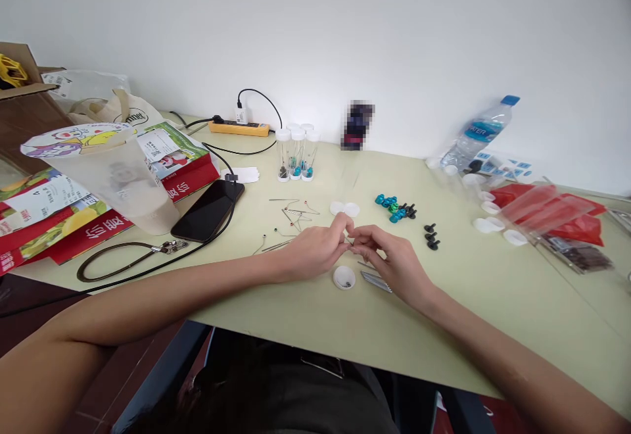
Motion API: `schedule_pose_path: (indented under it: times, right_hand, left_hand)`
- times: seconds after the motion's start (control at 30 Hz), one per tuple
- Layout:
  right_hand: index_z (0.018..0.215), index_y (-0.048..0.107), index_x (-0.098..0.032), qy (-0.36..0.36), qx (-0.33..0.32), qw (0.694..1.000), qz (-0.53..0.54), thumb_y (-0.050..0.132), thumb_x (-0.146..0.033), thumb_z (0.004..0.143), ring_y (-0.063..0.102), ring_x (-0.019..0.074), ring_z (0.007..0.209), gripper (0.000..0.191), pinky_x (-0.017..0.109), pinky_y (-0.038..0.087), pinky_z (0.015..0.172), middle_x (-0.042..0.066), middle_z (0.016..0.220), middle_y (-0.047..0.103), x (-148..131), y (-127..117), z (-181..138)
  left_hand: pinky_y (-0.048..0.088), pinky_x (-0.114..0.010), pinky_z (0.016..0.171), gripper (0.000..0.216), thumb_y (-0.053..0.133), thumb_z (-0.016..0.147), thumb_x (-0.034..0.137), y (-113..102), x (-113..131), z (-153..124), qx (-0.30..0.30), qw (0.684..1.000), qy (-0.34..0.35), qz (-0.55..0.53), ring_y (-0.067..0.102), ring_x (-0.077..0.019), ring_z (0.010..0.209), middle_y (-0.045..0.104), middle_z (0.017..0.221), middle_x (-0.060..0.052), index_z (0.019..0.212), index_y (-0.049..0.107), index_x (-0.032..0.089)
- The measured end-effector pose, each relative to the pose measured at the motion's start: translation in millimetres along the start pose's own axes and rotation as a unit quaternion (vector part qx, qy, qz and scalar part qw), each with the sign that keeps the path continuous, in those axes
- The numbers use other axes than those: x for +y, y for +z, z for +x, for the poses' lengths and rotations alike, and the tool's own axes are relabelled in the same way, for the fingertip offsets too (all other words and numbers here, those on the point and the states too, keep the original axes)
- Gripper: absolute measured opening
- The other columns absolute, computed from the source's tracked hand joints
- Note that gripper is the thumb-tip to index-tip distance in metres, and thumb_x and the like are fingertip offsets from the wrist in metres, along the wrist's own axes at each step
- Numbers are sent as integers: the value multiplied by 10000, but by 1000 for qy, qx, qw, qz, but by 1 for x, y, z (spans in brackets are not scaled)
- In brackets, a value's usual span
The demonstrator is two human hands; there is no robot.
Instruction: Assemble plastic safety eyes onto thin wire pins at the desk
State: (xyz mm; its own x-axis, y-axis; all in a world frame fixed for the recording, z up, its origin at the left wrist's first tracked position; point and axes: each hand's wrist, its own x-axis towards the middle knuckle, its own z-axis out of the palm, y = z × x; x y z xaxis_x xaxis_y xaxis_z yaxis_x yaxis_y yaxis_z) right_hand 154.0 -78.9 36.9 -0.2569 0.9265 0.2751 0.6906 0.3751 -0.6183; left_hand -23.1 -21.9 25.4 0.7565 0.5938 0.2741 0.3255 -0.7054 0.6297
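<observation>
My left hand [320, 248] and my right hand [392, 260] meet over the middle of the table, fingertips pinched together. Whatever sits between them is too small to make out. Just below is a small white cap [344, 277] with tiny dark bits inside. Under my right hand lies a silvery metal tool [376, 281], partly covered. Thin metal wires with small coloured ends [294, 216] are scattered beyond my left hand. Past my fingertips lie white round caps [351, 210]. Teal and green small parts [393, 206] are grouped beyond my right hand, with black ones [432, 237] nearer.
Clear tubes with white caps [296, 152] stand at the back. To the left are a phone [208, 210], a tilted plastic cup [133, 184], a strap [116, 250] and a power strip [239, 129]. A water bottle [480, 133] and red plastic bags [547, 207] lie right.
</observation>
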Motion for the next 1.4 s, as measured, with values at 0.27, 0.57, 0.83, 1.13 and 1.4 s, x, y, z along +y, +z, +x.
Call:
schedule_pose_path:
  times: [0.27,0.57,0.83,1.13,1.4]
  right_hand:
    - [811,514,-202,42,89,985,140,462,-371,864,586,144,659,184,273,471,580,45,827,612,15,-10,7]
    - [756,542,-197,72,111,977,166,507,-359,835,560,142,652,184,267,416,568,34,774,602,26,-10,10]
    - [756,563,-183,78,102,976,174,519,-341,831,565,137,663,181,257,405,573,34,766,611,31,-7,12]
    - [737,565,-180,79,98,976,179,548,-316,818,549,134,652,159,258,395,571,32,766,609,33,-8,13]
    - [743,551,-184,71,72,969,223,523,-301,837,557,136,672,153,277,439,634,19,730,595,30,-1,14]
  left_hand:
    - [414,-238,625,345,550,788,271,1,-17,8,92,987,-34,-127,499,-114,708,572,907,-25,1104,421,219]
    - [394,-307,852,204,517,819,198,6,-20,10,50,998,26,8,494,-170,971,577,987,-31,1007,593,213]
    - [384,-313,869,292,464,855,231,7,-22,10,22,998,44,39,472,-187,987,569,986,-52,1124,578,215]
    - [381,-319,880,330,451,856,228,6,-20,10,-1,998,46,44,458,-188,1001,543,981,-55,1172,545,229]
    - [388,-318,856,259,497,838,263,8,-19,14,-6,999,49,20,469,-191,976,548,987,-49,1077,592,232]
